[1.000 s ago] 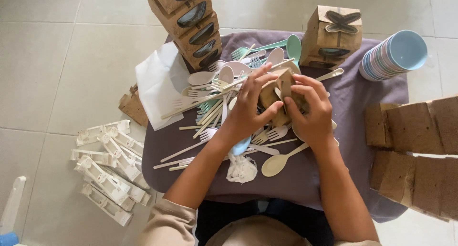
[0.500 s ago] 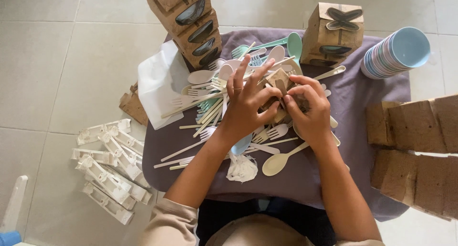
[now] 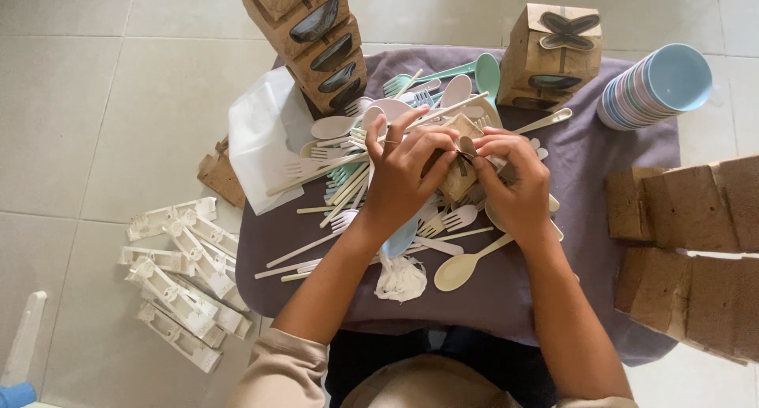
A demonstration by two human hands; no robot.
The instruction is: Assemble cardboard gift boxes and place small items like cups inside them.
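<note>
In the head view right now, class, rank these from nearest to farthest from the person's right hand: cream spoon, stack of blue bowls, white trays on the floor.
From the right hand:
1. Cream spoon, just below it on the cloth.
2. Stack of blue bowls, table's upper right corner.
3. White trays, on the floor at far left.

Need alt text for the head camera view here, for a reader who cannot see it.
Seen from above, a person's left hand and right hand together hold a small brown cardboard box over a pile of pastel plastic cutlery on a purple-covered table. Finished window boxes, stacked bowls and flat box blanks surround it.
</note>
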